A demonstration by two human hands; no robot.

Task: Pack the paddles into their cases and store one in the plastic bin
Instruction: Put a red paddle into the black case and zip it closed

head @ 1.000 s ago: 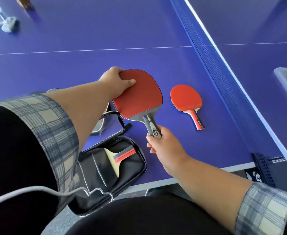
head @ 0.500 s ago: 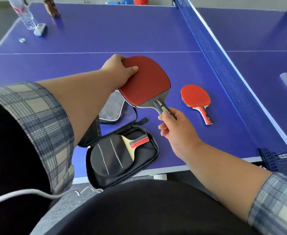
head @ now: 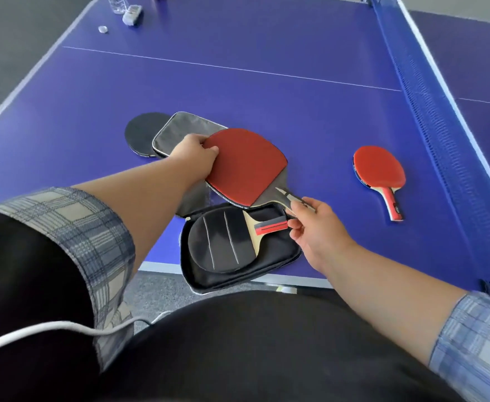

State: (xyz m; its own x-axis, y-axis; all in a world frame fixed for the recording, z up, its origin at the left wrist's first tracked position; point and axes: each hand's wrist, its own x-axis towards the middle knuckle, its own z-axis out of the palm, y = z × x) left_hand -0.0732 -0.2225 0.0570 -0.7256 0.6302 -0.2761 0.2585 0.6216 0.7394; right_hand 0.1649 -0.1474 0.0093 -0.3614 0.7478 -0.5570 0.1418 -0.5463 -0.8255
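Observation:
I hold a large red paddle with both hands just above the table. My left hand grips the far left edge of its blade. My right hand pinches its grey handle. Directly below lies an open black case at the table's near edge, with a black-faced paddle lying inside it. A grey case rests behind my left hand, partly over a black paddle. A smaller red paddle lies apart to the right. The plastic bin is out of view.
The blue table-tennis table carries a net running along the right. At the far left corner stand a water bottle, a small white object and a bottle cap. A white cable crosses my lap.
The camera has tilted and shifted, bringing the grey case and the black paddle into sight and losing the bin. The red paddle has come lower and nearer, over the open case. Both grips are unchanged.

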